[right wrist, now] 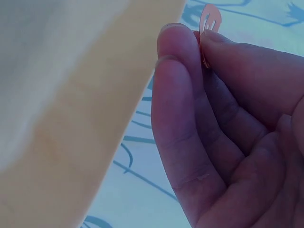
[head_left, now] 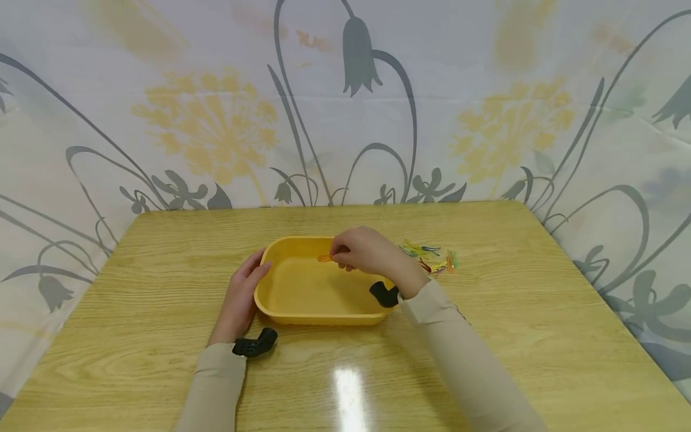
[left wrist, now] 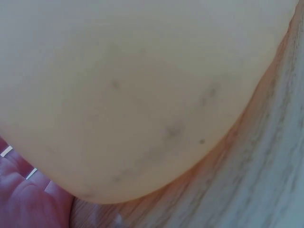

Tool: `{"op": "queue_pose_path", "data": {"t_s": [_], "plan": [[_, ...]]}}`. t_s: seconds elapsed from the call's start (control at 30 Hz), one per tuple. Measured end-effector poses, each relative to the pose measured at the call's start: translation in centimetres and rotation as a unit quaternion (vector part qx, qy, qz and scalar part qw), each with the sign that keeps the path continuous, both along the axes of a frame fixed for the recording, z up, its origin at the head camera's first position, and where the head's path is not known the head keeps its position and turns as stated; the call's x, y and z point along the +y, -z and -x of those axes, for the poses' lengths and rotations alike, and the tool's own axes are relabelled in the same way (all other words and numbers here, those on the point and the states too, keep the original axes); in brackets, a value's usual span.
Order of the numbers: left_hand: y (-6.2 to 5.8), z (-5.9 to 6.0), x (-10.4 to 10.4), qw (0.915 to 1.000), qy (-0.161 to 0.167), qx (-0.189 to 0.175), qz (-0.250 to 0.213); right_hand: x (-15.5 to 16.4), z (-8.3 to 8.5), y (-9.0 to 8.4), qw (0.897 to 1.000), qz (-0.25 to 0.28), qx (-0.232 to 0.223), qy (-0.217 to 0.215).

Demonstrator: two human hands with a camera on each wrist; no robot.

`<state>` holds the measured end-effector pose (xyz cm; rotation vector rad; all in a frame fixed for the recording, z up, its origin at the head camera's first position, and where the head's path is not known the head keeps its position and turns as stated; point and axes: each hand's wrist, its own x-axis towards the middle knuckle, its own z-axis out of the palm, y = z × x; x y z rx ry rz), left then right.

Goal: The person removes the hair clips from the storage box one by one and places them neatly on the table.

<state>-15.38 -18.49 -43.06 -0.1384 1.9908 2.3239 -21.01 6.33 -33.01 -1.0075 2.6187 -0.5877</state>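
The right hand (head_left: 367,252) has its fingers (right wrist: 178,95) curled together, thumb pressed against the fingertips, pinching a small orange clip (head_left: 326,258). In the right wrist view the clip (right wrist: 210,19) shows as a thin, flat, translucent orange piece with a rounded end and a slot cut through it, sticking up just past the fingertips. The hand holds it over the far inner part of a yellow tub (head_left: 302,312), above the floor of the tub and not touching it.

The left hand (head_left: 240,297) lies with straight, relaxed fingers against the tub's left outer wall, thumb near the rim, gripping nothing. The left wrist view is filled by that smooth, pale yellow wall (left wrist: 142,95), rounded at the corner and marked with a few faint dark scuffs, with a fingertip (left wrist: 28,199) at the lower edge.

The tub is a shallow rectangular plastic one with rounded corners and a rolled rim; what shows of its inside holds nothing. It stands near the middle of a worktop (head_left: 513,336) of glossy light wood grain.

Just right of the tub, behind the right wrist, lies a small heap of thin coloured clips (head_left: 432,257) in green, yellow, red and orange. Both forearms wear beige sleeves (head_left: 469,360), each with a black wrist mount (head_left: 255,344).
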Motion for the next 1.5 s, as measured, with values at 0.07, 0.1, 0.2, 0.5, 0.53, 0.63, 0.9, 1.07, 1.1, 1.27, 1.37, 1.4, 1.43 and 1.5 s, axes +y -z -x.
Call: {"op": "queue_pose_path", "data": {"t_s": [0.07,0.1,0.2,0.5,0.53,0.63,0.9,1.07,1.1,1.27,1.37,1.4,1.43,1.5], "plan": [[0.0,0.0,0.0,1.0000,-0.001,-0.002,0.003,0.2,-0.1,0.0,1.000,0.002,0.005,0.005],[0.0,0.1,0.0,1.0000,-0.001,-0.003,0.003,0.3,-0.1,0.0,1.000,0.005,0.008,0.007],[0.0,0.1,0.0,1.0000,-0.001,-0.005,0.007,0.6,-0.3,0.1,1.000,0.014,0.012,0.012],[0.0,0.1,0.0,0.9999,-0.006,-0.006,0.007,2.0,-0.9,0.2,0.998,0.037,0.041,0.020],[0.0,0.1,0.0,0.9999,-0.007,-0.006,0.007,2.2,-0.9,0.2,0.998,0.039,0.043,0.022],[0.0,0.1,0.1,1.0000,-0.006,-0.004,0.004,2.9,-0.9,0.4,0.998,0.045,0.040,0.029],[0.0,0.0,0.1,1.0000,-0.001,-0.005,-0.001,5.0,-1.1,0.2,0.996,0.041,0.033,0.074],[0.0,0.0,0.0,1.0000,-0.003,-0.008,0.003,6.5,-1.1,0.1,0.994,0.048,0.034,0.093],[0.0,0.0,0.0,0.9999,-0.005,-0.009,0.004,6.8,-1.1,0.1,0.994,0.051,0.032,0.096],[-0.1,0.1,-0.1,0.9999,-0.004,-0.008,0.009,8.3,-1.2,0.3,0.992,0.066,0.010,0.111],[-0.1,0.1,0.0,0.9999,-0.002,-0.011,0.009,9.0,-1.2,0.5,0.990,0.074,0.002,0.123],[-0.1,0.1,0.0,0.9999,-0.002,-0.011,0.009,9.3,-1.2,0.6,0.989,0.077,0.002,0.127],[-0.1,0.1,0.0,0.9999,-0.001,-0.011,0.007,9.4,-1.2,0.6,0.988,0.081,0.000,0.132],[-0.2,0.0,-0.1,0.9999,-0.003,-0.009,0.008,9.7,-1.2,0.7,0.987,0.085,0.002,0.139]]}}
